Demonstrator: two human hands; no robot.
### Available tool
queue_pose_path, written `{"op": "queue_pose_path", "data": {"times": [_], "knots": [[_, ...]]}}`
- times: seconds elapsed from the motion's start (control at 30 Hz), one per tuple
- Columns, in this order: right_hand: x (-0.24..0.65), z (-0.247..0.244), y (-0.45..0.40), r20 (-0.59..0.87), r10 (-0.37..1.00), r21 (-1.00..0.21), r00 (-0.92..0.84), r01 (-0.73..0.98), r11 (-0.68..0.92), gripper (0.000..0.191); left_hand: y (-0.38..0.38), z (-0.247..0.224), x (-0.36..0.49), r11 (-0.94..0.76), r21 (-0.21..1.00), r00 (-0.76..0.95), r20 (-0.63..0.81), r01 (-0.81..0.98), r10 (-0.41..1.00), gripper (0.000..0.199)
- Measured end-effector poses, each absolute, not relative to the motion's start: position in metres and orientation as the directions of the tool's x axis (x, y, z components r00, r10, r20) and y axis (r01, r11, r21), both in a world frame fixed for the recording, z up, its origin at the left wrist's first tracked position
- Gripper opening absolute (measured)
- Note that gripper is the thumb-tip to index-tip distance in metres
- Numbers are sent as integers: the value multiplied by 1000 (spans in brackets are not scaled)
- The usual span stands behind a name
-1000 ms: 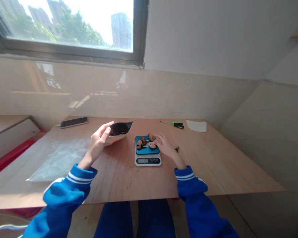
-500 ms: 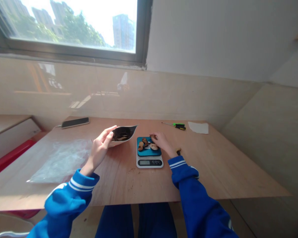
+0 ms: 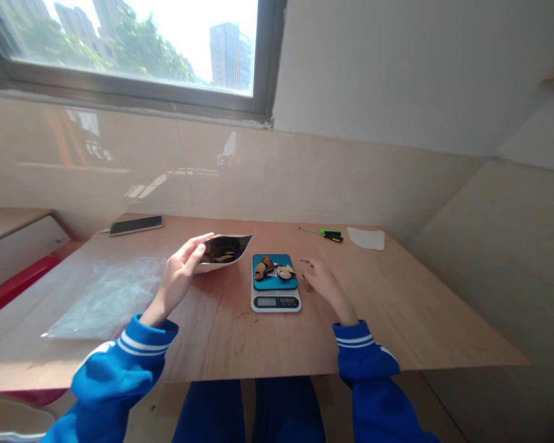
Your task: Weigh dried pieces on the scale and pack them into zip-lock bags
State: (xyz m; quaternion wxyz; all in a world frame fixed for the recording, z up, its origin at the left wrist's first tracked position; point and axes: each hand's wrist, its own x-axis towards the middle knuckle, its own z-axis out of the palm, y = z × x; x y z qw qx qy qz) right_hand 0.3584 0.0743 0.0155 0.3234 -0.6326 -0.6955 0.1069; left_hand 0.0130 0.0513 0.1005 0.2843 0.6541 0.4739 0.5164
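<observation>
We see a big wooden worktop [image 3: 240, 332] under a window [image 3: 133, 43]. A clear plastic sheet [image 3: 106, 295] lies flat on its left side. Our left hand [image 3: 179, 275] holds the edge of an open pouch [image 3: 221, 251], fingers closed on its rim, and dark pieces show inside it. The pouch lies on its side just left of a small kitchen scale [image 3: 276, 289]. The scale has a blue top, and brown dried pieces [image 3: 272, 269] sit in a small pile on it. Our right hand [image 3: 323, 281] rests on the worktop just right of the scale, not touching it. Its fingers are open and loose, and they hold nothing that we can see. A phone [image 3: 136, 225] lies at the far left edge. A white paper [image 3: 365, 237] lies at the far right, with a green and black screwdriver [image 3: 325, 232] just beside it.
</observation>
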Motion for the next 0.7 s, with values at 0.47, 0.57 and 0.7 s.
{"op": "queue_pose_path", "data": {"times": [0.47,0.57,0.7], "knots": [[392,3,49,117,963,-259,242,944,-206,40,44,98,9,-403,866,54,406,297,912,44],[362,15,61,195,979,-315,54,949,11,39,43,97,10,-405,865,60,406,295,912,43],[316,33,89,208,932,-403,-298,842,359,46,41,98,8,-389,881,62,387,269,920,42]]}}
